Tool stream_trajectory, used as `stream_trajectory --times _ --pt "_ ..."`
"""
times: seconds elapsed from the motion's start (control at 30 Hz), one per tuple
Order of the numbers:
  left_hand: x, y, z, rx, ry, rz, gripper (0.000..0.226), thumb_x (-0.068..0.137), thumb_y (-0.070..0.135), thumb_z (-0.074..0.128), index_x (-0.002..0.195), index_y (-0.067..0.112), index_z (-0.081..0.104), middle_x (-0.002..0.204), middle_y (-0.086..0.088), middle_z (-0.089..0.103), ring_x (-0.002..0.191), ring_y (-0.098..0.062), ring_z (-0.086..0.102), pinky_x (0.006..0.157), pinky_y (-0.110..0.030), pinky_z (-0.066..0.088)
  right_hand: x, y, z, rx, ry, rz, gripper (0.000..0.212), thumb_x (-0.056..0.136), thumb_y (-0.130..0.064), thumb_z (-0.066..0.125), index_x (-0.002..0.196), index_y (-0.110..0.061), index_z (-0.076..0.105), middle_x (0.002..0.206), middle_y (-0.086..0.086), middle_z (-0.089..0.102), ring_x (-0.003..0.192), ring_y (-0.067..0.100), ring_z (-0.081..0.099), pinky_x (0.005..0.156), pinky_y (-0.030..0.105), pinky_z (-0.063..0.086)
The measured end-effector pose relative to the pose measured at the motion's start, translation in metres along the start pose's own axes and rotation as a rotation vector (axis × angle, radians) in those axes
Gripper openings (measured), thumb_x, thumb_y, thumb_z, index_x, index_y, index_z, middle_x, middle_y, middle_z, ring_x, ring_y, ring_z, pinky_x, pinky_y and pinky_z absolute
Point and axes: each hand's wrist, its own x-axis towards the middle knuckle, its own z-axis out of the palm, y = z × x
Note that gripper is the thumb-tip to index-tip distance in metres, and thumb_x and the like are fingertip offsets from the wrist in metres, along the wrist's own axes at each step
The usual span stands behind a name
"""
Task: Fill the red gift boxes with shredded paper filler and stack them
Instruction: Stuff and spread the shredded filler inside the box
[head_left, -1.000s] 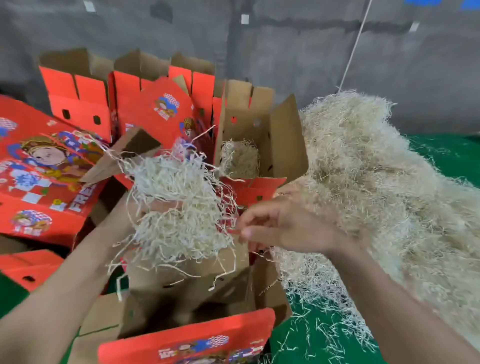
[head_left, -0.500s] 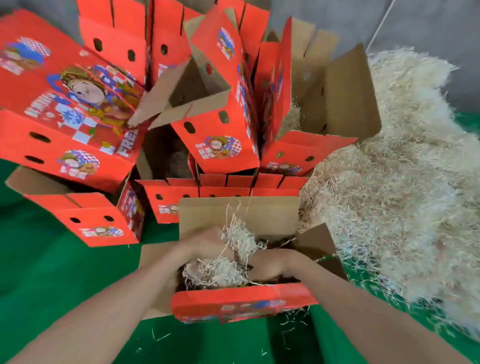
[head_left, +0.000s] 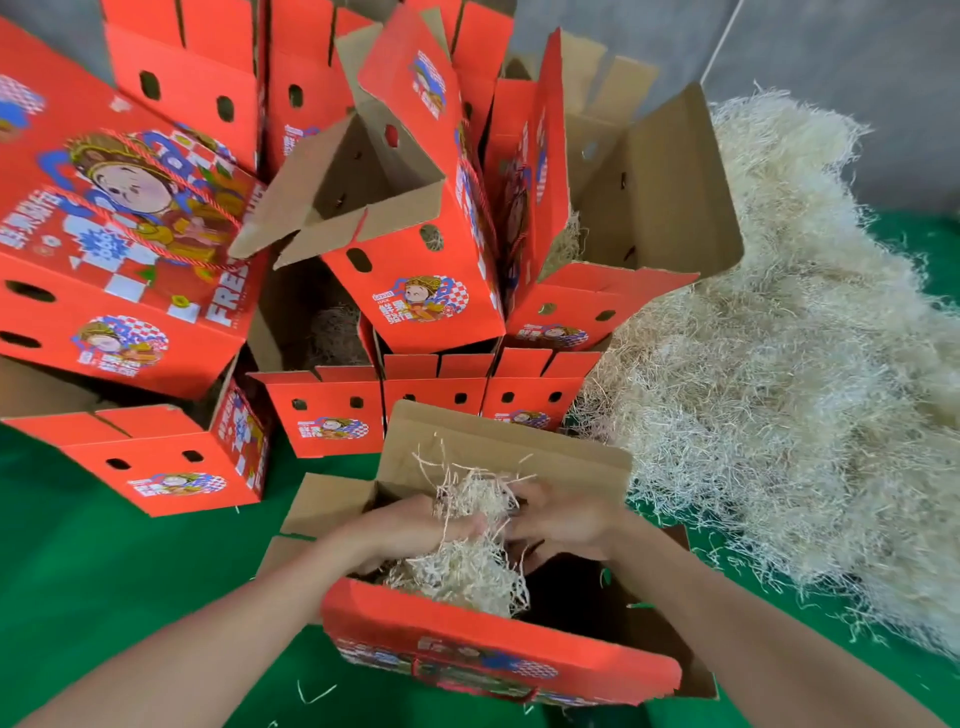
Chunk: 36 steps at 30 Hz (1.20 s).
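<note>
— Shredded paper filler (head_left: 467, 564), position?
— Lowered from above into red gift box (head_left: 493, 657), under both hands. Left hand (head_left: 410, 525) curled round it; right hand (head_left: 563, 519) grip indeterminate. Filling probably near complete; stacking pending.

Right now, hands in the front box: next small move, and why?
Probably press the filler clump down and spread it rightward: it heaps above the rim of the front box at left, while the right side looks dark and bare. Left hand and right hand hold it.
</note>
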Motion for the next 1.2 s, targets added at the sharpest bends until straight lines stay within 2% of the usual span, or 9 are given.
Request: stream_trajectory --times 0.17,0.3,0.5,0.67,0.73,0.83,0.9,1.07,1.2 --pt "-0.003 -0.008 0.018 -0.089 0.089 0.028 0.106 0.068 0.084 0.035 0.144 0.011 0.031 0.146 -0.006 0.037 0.134 -0.019 0.035 0.113 -0.04 0.024 0.018 -0.002 0.015 -0.157 0.12 -0.023 0.051 0.09 -0.008 0.052 0.138 -0.011 0.034 0.141 0.012 0.041 0.127 0.028 0.041 0.099 0.038 0.042" --pt "-0.013 -0.007 0.019 -0.196 0.234 -0.001 0.084 0.075 0.075 0.035 0.124 0.009 0.05 0.079 0.009 0.046 0.073 -0.002 0.048 0.104 -0.032 0.034 0.019 -0.007 0.015 -0.243 0.104 -0.052 0.045 0.092 -0.017 0.052 0.134 -0.008 0.037 0.131 0.009 0.049 0.11 0.016 0.05 0.089 0.026 0.045" --pt "-0.022 -0.009 0.05 -0.562 0.314 -0.037 0.098 0.073 0.075 0.048 0.148 0.022 0.013 0.149 -0.002 0.033 0.132 -0.025 0.036 0.106 -0.044 0.029 0.02 -0.005 0.015 -0.133 -0.012 -0.099 0.056 0.095 -0.02 0.05 0.145 -0.016 0.024 0.147 -0.001 0.032 0.136 0.016 0.027 0.106 0.027 0.025" --pt "-0.024 -0.002 0.048 -0.586 0.241 0.026 0.123 0.062 0.076 0.051 0.145 0.021 -0.02 0.157 0.001 -0.007 0.143 -0.024 0.008 0.113 -0.046 0.013 -0.005 0.02 -0.004 0.057 -0.006 -0.029 0.057 0.087 -0.022 0.06 0.136 -0.03 0.032 0.14 -0.002 0.038 0.129 0.017 0.036 0.107 0.043 0.031" --pt "-0.024 0.006 0.042 -0.536 0.195 0.04 0.124 0.061 0.074 0.052 0.145 0.02 -0.022 0.157 0.001 -0.01 0.143 -0.023 0.005 0.113 -0.046 0.012 -0.016 0.025 -0.006 0.153 -0.102 -0.011 0.049 0.079 -0.021 0.067 0.118 -0.036 0.042 0.128 -0.006 0.049 0.115 0.015 0.047 0.095 0.043 0.043" --pt "-0.024 0.013 0.028 -0.529 -0.096 0.051 0.133 0.054 0.067 0.067 0.145 0.024 -0.019 0.154 0.009 0.002 0.144 -0.017 0.004 0.114 -0.045 0.004 -0.016 0.029 0.004 0.133 -0.098 0.049 0.084 0.065 -0.021 0.075 0.138 -0.014 0.035 0.143 0.006 0.042 0.132 0.024 0.037 0.109 0.048 0.03" --pt "-0.026 0.011 0.022 -0.451 -0.229 0.04 0.14 0.048 0.047 0.087 0.149 0.026 -0.007 0.156 0.002 0.008 0.143 -0.016 0.01 0.117 -0.041 0.006 -0.012 0.031 0.01 0.088 0.022 0.044 0.069 0.077 -0.007 0.066 0.139 -0.007 0.035 0.14 0.009 0.044 0.132 0.025 0.037 0.112 0.044 0.026" --pt "-0.021 0.001 0.011 -0.217 0.088 0.07 0.1 0.075 0.02 0.076 0.149 0.017 0.009 0.15 -0.003 0.025 0.133 -0.02 0.029 0.105 -0.03 0.027 -0.031 0.042 -0.007 0.081 0.373 -0.032 0.03 0.089 0.008 0.046 0.109 -0.014 0.051 0.101 0.004 0.059 0.084 0.007 0.056 0.081 0.026 0.052" --pt "-0.028 -0.017 -0.008 -0.29 0.26 0.006 0.093 0.078 0.024 0.072 0.148 0.018 0.011 0.149 -0.007 0.026 0.126 -0.024 0.034 0.1 -0.038 0.034 -0.047 0.049 -0.022 0.083 0.513 0.012 0.05 0.089 0.008 0.042 0.135 -0.012 0.042 0.092 0.01 0.059 0.07 0.02 0.054 0.067 0.031 0.046"
